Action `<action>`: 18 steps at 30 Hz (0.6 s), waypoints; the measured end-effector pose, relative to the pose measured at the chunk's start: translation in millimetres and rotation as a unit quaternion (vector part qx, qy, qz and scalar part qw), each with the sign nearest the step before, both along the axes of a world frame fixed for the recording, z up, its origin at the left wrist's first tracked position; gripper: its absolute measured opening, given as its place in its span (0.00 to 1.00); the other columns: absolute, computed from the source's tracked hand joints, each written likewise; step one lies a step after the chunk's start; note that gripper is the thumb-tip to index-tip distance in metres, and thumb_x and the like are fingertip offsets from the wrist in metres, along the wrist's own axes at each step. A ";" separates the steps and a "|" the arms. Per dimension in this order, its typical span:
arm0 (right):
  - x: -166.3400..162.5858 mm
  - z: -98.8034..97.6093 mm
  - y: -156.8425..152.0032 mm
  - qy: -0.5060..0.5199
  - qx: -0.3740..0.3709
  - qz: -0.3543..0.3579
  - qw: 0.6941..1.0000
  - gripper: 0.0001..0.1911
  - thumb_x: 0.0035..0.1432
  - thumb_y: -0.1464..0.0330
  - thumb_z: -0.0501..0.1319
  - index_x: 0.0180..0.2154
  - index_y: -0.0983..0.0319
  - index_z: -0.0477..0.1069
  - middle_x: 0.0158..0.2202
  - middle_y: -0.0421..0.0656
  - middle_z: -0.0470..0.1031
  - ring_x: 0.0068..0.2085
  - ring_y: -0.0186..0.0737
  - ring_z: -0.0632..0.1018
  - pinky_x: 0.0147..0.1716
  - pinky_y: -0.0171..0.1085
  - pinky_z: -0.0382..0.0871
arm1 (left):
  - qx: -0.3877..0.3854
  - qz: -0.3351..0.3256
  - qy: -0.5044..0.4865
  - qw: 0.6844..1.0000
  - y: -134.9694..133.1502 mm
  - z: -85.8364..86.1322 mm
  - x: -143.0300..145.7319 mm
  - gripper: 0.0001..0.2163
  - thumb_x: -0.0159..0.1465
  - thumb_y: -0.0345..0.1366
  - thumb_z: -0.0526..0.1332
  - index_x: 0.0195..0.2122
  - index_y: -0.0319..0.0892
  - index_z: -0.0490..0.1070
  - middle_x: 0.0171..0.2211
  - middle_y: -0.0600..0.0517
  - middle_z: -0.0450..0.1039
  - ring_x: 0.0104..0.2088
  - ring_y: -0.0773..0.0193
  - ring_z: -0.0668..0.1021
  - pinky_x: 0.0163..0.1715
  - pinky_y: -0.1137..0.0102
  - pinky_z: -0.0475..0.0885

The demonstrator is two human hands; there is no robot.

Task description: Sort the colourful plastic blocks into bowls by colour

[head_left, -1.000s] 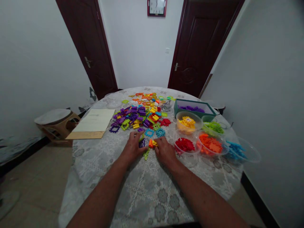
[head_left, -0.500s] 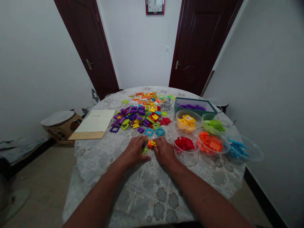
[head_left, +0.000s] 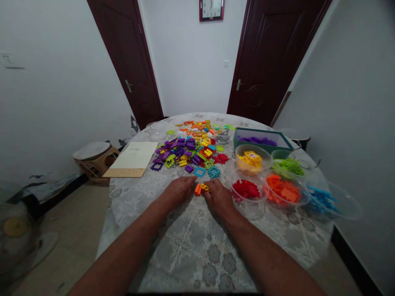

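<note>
My left hand (head_left: 181,187) rests low on the table with its fingers curled together. Its fingertips are turned away, so anything inside them is hidden. Just right of it lies an orange plastic tube piece (head_left: 198,189). A yellow tube-shaped block (head_left: 205,187) sits against the orange one, at the fingertips of my right hand (head_left: 218,198), which is closed around its right side. Beyond both hands spreads a mixed pile of toy building pieces (head_left: 179,150), with a light blue square frame (head_left: 200,172) and a teal gear-like piece (head_left: 214,172) at its near edge.
To the right stand clear bowls of red pieces (head_left: 246,189), orange pieces (head_left: 283,189), yellow pieces (head_left: 249,159), green pieces (head_left: 289,166) and blue pieces (head_left: 322,200). Behind them is a green-edged box (head_left: 262,146) with purple pieces. Paper (head_left: 134,156) lies at the left.
My view has swung a little left. My left hand has turned and its fingers have drawn together; the green piece beside it is out of sight. The orange piece shows more fully.
</note>
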State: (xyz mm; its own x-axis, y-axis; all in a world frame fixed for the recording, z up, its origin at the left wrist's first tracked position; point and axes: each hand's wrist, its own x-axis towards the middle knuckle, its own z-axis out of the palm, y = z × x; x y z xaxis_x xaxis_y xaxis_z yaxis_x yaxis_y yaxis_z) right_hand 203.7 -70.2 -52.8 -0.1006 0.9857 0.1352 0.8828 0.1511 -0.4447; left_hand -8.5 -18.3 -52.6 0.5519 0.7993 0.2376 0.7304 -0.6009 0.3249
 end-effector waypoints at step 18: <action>0.4 0.2 1.4 0.035 -0.008 0.010 0.999 0.12 0.68 0.67 0.60 0.51 0.53 0.79 0.52 0.43 0.76 0.47 0.41 0.79 0.43 0.35 0.67 | -0.040 -0.029 -0.107 0.993 -21.9 -7.9 6.5 0.40 0.50 0.51 0.79 0.63 0.47 0.71 0.59 0.40 0.75 0.59 0.41 0.75 0.61 0.48 0.68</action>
State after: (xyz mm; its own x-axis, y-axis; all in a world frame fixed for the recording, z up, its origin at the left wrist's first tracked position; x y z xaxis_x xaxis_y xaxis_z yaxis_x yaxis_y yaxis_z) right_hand 204.1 -68.8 -52.6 -0.1122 0.9855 0.1274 0.8465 0.1619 -0.5071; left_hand -2.0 -40.2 -60.5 0.5417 0.7885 0.2913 0.6040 -0.6061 0.5176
